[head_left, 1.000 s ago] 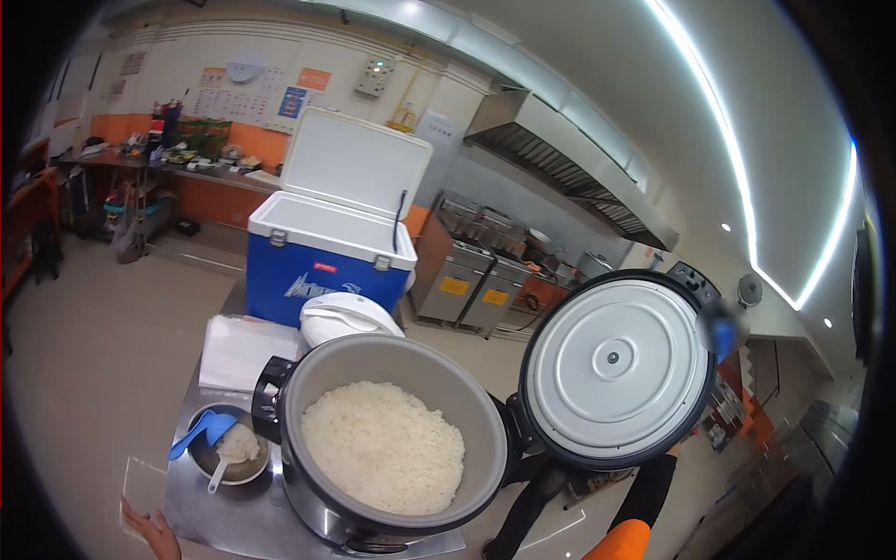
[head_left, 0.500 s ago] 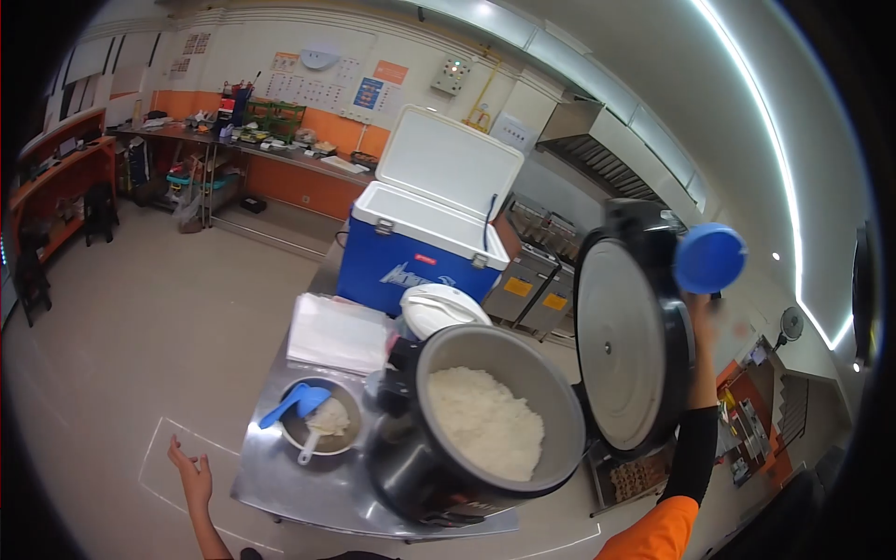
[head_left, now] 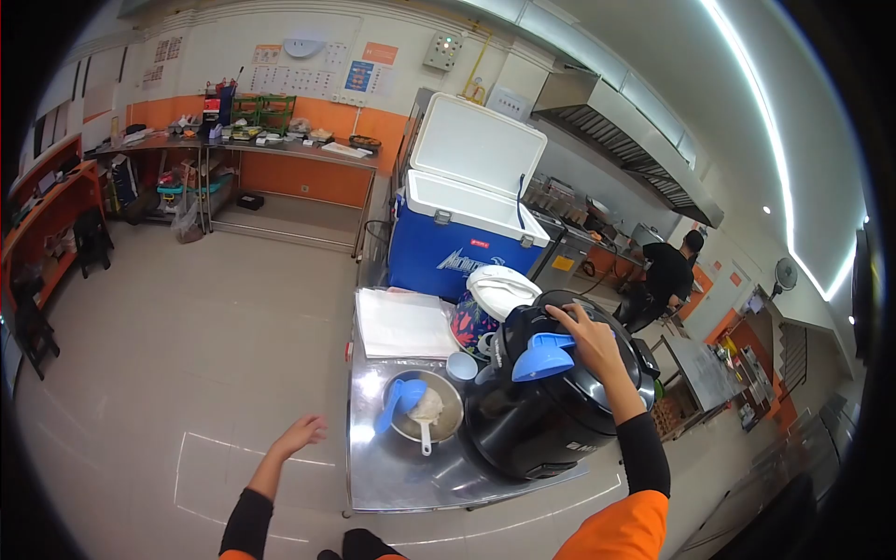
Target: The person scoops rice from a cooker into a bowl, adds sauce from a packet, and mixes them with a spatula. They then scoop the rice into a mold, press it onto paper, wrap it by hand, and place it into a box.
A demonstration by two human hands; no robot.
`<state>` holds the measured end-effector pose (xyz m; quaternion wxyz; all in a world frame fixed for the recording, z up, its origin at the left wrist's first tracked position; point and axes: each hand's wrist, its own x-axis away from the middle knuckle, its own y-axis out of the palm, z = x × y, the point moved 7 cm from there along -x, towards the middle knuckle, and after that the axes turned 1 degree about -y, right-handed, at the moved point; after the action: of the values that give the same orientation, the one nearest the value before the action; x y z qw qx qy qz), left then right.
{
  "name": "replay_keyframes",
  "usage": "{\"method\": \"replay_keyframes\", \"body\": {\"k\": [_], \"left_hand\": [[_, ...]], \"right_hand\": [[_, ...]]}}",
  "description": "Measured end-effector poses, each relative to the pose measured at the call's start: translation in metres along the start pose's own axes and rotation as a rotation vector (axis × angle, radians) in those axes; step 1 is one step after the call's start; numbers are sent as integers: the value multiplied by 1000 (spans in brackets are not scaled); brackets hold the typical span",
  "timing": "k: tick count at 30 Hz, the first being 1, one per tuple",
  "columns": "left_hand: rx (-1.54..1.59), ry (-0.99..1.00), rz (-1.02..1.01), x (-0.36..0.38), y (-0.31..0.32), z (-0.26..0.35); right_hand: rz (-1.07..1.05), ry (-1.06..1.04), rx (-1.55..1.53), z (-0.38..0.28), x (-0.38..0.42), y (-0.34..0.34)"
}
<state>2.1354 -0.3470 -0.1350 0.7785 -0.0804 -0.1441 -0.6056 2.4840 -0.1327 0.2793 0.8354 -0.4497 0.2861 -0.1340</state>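
The black rice cooker [head_left: 523, 429] stands on the metal table with its lid [head_left: 597, 373] down. My right hand [head_left: 594, 343] lies over the top of the lid and grips a blue scoop [head_left: 543, 358] by its handle. My left hand [head_left: 301, 436] hangs left of the table above the floor, fingers apart and holding nothing. Left of the cooker, a metal bowl [head_left: 454, 431] contains another blue scoop [head_left: 403, 398] and a white spatula [head_left: 426, 435] with rice on it. The rice inside the cooker is hidden.
Behind the bowl lie white paper sheets [head_left: 397, 324] and a small cup [head_left: 461, 366]. A flowered container with a white lid [head_left: 504, 291] and an open blue cooler [head_left: 457, 247] stand behind the cooker. At the far right is a person in black [head_left: 667, 273].
My right hand has brought the cooker lid down from upright to shut, with the blue scoop still held. My left hand has moved right in view. The camera view has shifted.
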Motion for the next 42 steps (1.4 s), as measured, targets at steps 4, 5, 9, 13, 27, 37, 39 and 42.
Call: {"method": "replay_keyframes", "body": {"k": [4,5,9,13,27,37,39,42], "left_hand": [[136,-43,-103,-76,54,11],[146,-61,-131,-95,67,7],[-23,-93,-258,-121,100,21],[-119,-216,-478,-128,120,24],[-58,-207,-763,-152,17,34],[61,-168,-583,-224,-307,84],[48,-155,-395,-243,-392,110],[-17,-154,-264,-267,-496,168]], "right_hand": [[-47,98,-13,-8,0,5],[-15,128,-54,-8,-1,6],[98,242,-201,-14,-6,12],[178,378,-303,-28,-9,8],[-10,1389,265,89,81,83],[138,1371,569,84,42,14],[242,1349,694,64,30,-20],[803,1216,918,-74,-111,-69]]}}
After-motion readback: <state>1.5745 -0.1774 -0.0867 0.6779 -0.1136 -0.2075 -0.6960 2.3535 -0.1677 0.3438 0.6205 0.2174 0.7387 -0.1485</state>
